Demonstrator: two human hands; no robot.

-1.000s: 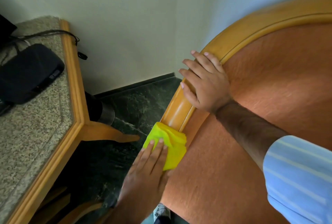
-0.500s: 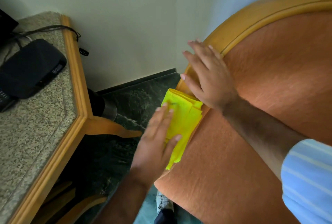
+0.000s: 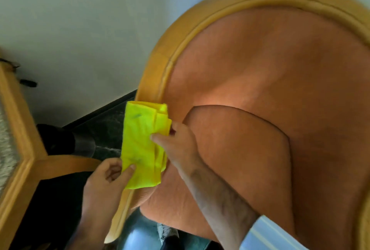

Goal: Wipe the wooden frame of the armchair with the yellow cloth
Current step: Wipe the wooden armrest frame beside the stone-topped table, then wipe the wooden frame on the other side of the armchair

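Observation:
The armchair's curved wooden frame (image 3: pixel 160 53) arcs from lower centre up around the orange upholstered back (image 3: pixel 280 89). A folded yellow cloth (image 3: pixel 140 145) with faint dark smudges lies over the frame's left side. My left hand (image 3: pixel 108 177) pinches the cloth's lower left corner between thumb and fingers. My right hand (image 3: pixel 178 145) grips the cloth's right edge, thumb on top. Part of the frame is hidden under the cloth. The frame is blurred by motion.
A wood-edged, stone-topped table (image 3: pixel 18 133) stands at the left, its leg (image 3: pixel 68 163) reaching toward the chair. A dark cylindrical object (image 3: pixel 66 141) sits on the dark green floor between table and chair. A pale wall (image 3: pixel 90 19) stands close behind.
My right hand left the frame and took hold of the cloth's right edge. My left hand went from pressing flat on the cloth to pinching its corner. The view swung right.

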